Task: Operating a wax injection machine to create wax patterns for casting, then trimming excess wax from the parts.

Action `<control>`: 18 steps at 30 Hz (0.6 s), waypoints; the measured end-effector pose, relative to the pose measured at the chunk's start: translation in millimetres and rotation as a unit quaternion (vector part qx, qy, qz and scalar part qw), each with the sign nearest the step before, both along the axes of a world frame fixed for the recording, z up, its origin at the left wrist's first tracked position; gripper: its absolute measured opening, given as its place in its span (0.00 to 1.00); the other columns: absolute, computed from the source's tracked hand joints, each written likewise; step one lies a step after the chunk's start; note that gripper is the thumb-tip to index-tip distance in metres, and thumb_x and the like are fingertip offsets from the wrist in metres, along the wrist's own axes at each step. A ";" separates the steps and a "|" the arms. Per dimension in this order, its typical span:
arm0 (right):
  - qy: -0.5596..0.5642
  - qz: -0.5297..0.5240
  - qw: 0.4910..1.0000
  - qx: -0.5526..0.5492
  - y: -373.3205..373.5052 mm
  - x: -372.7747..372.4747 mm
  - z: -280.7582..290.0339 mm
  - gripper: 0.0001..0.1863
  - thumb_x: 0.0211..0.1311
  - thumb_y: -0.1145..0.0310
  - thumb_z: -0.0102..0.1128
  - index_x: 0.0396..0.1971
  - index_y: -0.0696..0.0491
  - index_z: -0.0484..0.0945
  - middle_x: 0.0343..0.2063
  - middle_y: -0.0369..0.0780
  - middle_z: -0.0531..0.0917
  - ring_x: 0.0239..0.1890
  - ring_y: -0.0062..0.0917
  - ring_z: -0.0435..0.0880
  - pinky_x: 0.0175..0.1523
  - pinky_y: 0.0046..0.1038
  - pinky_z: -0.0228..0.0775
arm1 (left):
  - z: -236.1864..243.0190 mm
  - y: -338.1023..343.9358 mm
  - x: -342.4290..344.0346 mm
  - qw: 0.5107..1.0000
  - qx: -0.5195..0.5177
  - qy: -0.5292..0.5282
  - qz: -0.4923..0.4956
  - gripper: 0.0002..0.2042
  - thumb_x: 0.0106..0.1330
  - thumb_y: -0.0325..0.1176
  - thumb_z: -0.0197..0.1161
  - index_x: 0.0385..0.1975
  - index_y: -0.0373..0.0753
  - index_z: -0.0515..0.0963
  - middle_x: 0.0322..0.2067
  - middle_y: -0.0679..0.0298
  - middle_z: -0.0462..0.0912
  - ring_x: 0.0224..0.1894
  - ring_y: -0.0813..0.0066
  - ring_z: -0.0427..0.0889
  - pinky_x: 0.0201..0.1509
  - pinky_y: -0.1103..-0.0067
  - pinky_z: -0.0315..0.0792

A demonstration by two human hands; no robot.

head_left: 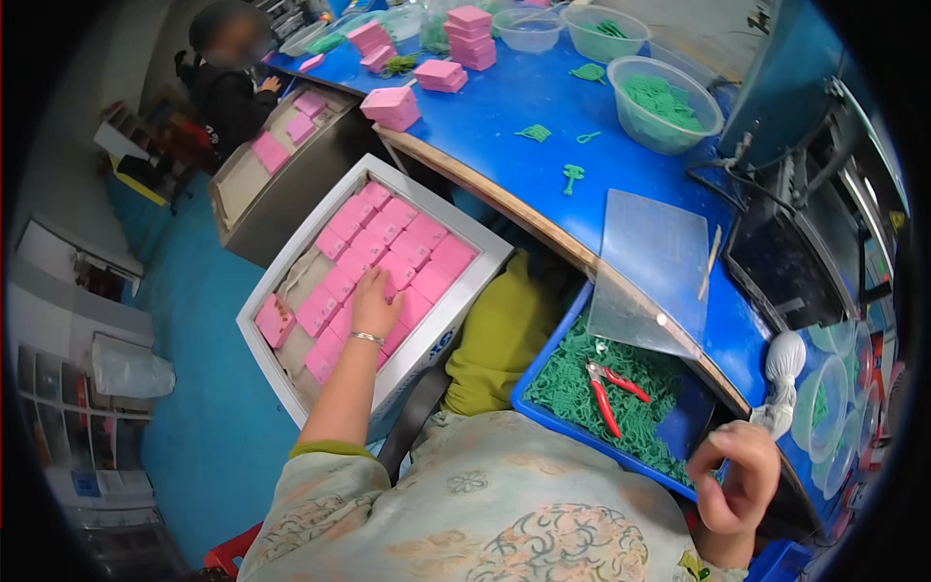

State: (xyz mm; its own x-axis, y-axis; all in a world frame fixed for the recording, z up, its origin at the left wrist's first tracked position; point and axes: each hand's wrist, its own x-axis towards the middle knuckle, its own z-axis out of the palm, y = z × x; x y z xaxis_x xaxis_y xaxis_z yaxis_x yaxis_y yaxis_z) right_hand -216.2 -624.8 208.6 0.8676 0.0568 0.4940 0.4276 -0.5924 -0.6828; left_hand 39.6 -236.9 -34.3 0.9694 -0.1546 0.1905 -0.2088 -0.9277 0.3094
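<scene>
My left hand (376, 303), a bracelet at the wrist, reaches into a white box (272, 388) of pink blocks (448, 258), its slightly bent fingers resting apart on the blocks. At the lower right my right hand (734, 485) is raised with its fingers curled and nothing visible in them, beside a blue tray (535, 373). That tray holds a heap of green plastic pieces (567, 388) and red-handled nippers (611, 393).
A blue worktable (524, 165) carries pink block stacks (470, 39), tubs (664, 107) of green pieces, a clear sheet (652, 272) and a white wrapped bundle (781, 378). Machinery (786, 252) stands right. At the upper left a person (228, 107) works at a metal bin (242, 213).
</scene>
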 end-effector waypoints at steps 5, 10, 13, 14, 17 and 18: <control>0.004 -0.064 0.990 -0.127 4.3 14.4 -36.8 0.21 0.32 0.86 0.54 0.35 0.58 0.74 0.13 0.36 0.70 0.13 0.27 0.69 0.20 0.26 0.55 | 16.0 -5.1 -1.8 0.999 0.038 -0.008 0.031 0.34 0.49 0.45 0.65 0.55 0.35 0.63 0.57 0.47 0.59 0.61 0.52 0.54 0.64 0.61 0.47; -0.004 -0.105 0.979 -0.178 7.0 28.6 -45.4 0.21 0.33 0.86 0.54 0.35 0.58 0.74 0.12 0.37 0.68 0.13 0.29 0.67 0.19 0.28 0.53 | 18.0 -34.8 19.3 0.994 0.103 -0.025 -0.022 0.36 0.50 0.48 0.63 0.57 0.37 0.59 0.60 0.49 0.54 0.63 0.51 0.49 0.64 0.54 0.41; 0.003 -0.101 0.974 -0.201 9.0 32.4 -47.7 0.21 0.34 0.86 0.55 0.35 0.58 0.74 0.12 0.37 0.67 0.13 0.29 0.66 0.19 0.29 0.53 | 6.0 -46.9 37.9 0.992 0.105 -0.058 -0.026 0.35 0.51 0.50 0.62 0.58 0.40 0.59 0.60 0.49 0.54 0.64 0.51 0.48 0.63 0.53 0.40; 0.002 -0.101 0.974 -0.204 9.5 33.1 -48.0 0.21 0.34 0.86 0.55 0.35 0.58 0.74 0.12 0.37 0.67 0.13 0.29 0.66 0.19 0.29 0.53 | 2.9 -49.6 42.6 0.993 0.101 -0.064 -0.008 0.35 0.52 0.50 0.61 0.58 0.41 0.59 0.60 0.50 0.54 0.64 0.51 0.48 0.63 0.52 0.40; 0.028 -0.107 0.975 -0.190 11.2 34.3 -49.6 0.21 0.35 0.86 0.55 0.36 0.57 0.74 0.12 0.37 0.67 0.13 0.29 0.66 0.19 0.29 0.53 | 3.5 -57.8 47.4 0.992 0.088 -0.017 0.083 0.32 0.53 0.48 0.60 0.57 0.45 0.61 0.60 0.52 0.55 0.64 0.54 0.49 0.63 0.51 0.40; 0.029 -0.107 0.975 -0.192 11.0 35.1 -50.5 0.21 0.35 0.86 0.55 0.36 0.57 0.74 0.12 0.37 0.67 0.13 0.29 0.66 0.19 0.29 0.53 | 2.6 -61.0 47.5 0.993 0.087 -0.016 0.083 0.32 0.53 0.48 0.60 0.57 0.45 0.61 0.60 0.52 0.55 0.64 0.54 0.49 0.63 0.51 0.40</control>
State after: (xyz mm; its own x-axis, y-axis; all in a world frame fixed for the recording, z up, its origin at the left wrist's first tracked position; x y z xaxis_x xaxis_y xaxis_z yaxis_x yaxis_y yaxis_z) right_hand -181.1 -613.8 158.1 0.9054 0.0436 0.4223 0.2346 -0.8805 -0.4120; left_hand 87.1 -297.9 -31.6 0.9780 -0.0258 0.2069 -0.0552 -0.9889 0.1380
